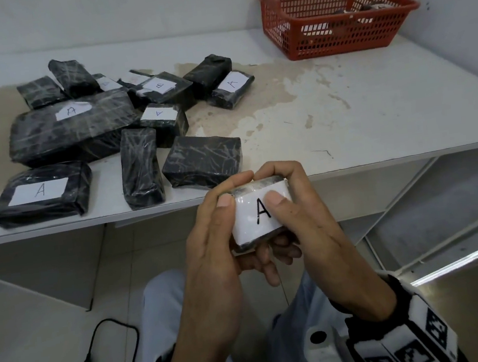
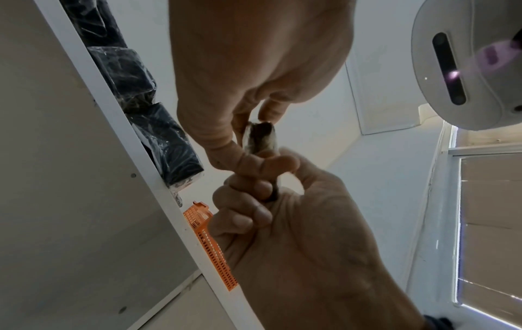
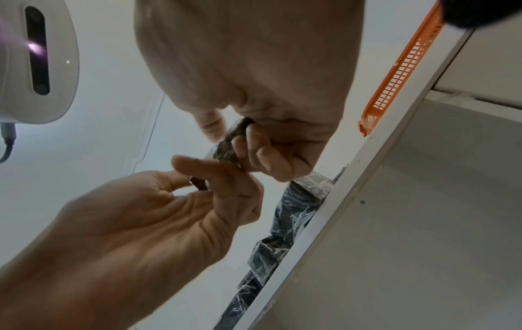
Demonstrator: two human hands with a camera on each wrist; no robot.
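Left hand [image 1: 209,243] and right hand [image 1: 312,232], fingers curled, jointly grip a small black film-wrapped packet [image 1: 255,219] bearing a white "A" label. Both thumbs press the label and the fingers wrap beneath. The packet sits between the hands, just near of the white table [image 1: 371,100] edge. Far left: similar black wrapped packets [image 1: 77,130]. Far right: red mesh plastic basket [image 1: 331,37].

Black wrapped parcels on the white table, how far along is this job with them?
Done: a few dark items lie in the red plastic mesh basket. In hand: left hand and right hand both grip one small black film-wrapped parcel with a white A label. Left: roughly a dozen black wrapped parcels heaped on the white table, so the job looks early.
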